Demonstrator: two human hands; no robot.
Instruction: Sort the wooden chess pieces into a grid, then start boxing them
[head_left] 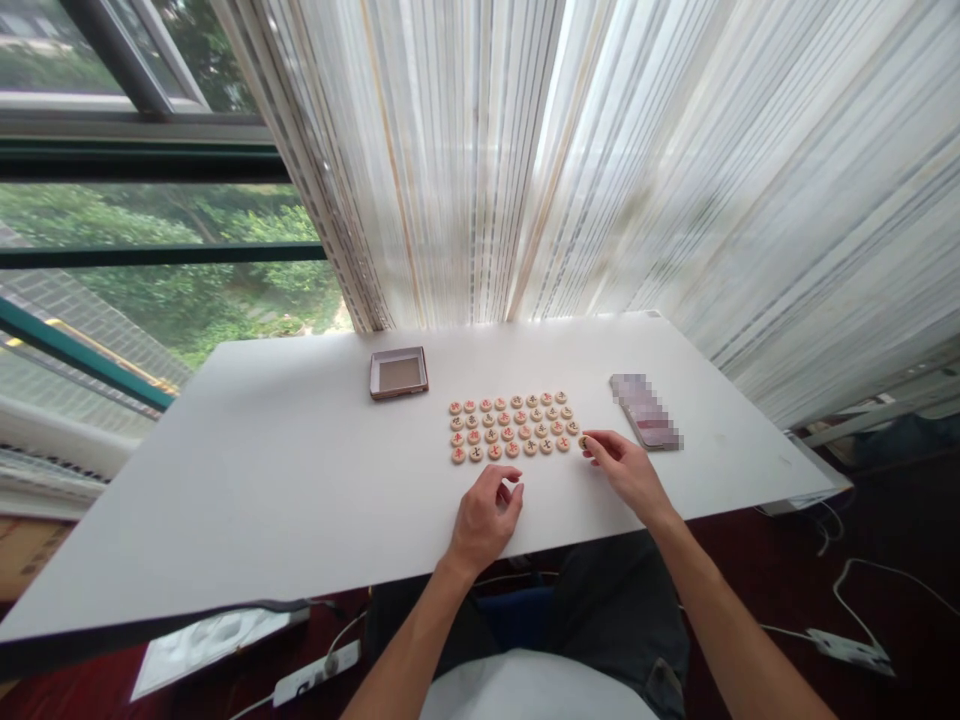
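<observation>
Round wooden Chinese chess pieces point(508, 434) with red and black characters lie in straight rows on the white table point(300, 470). At the right end of the nearest row, my right hand point(626, 470) pinches one piece point(583, 441) between thumb and fingertips, touching or just above the tabletop. Just in front of the same row, my left hand point(489, 513) rests near the table's front edge, fingers curled with a gap between thumb and index finger, holding nothing.
An open shallow box point(399, 374) sits behind and left of the rows. To their right lies a blurred, pixelated flat item point(646, 412). Striped curtains point(480, 160) hang along the table's back edge, with a window at the left.
</observation>
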